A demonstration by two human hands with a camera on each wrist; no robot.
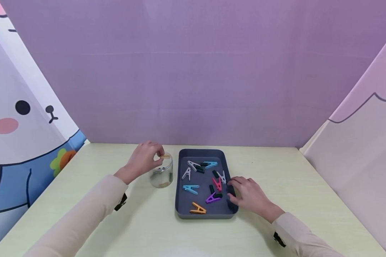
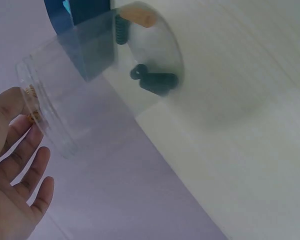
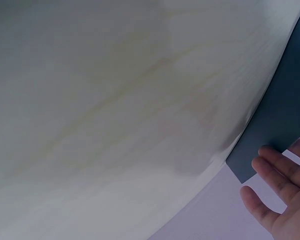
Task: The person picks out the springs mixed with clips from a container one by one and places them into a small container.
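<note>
My left hand [image 1: 144,159] pinches a small tan ribbed peg [image 1: 164,156] between thumb and forefinger, right at the mouth of a clear jar [image 1: 161,176]. In the left wrist view the other fingers are spread loosely beside the rim. Inside the jar lie a tan piece [image 2: 138,16] and several dark green ones [image 2: 159,82]. My right hand [image 1: 249,192] rests at the right rim of a dark grey tray [image 1: 186,214], its fingertips against the tray's side and its fingers relaxed, holding nothing.
In the tray are clothespins: an orange one [image 1: 198,208], a purple one [image 1: 213,198], a red one [image 1: 217,184], blue ones [image 1: 191,189] and white ones [image 1: 186,173]. Several dark green pegs [image 1: 199,169] lie among them. A purple backdrop [image 1: 193,89] rises behind the table [image 1: 141,228].
</note>
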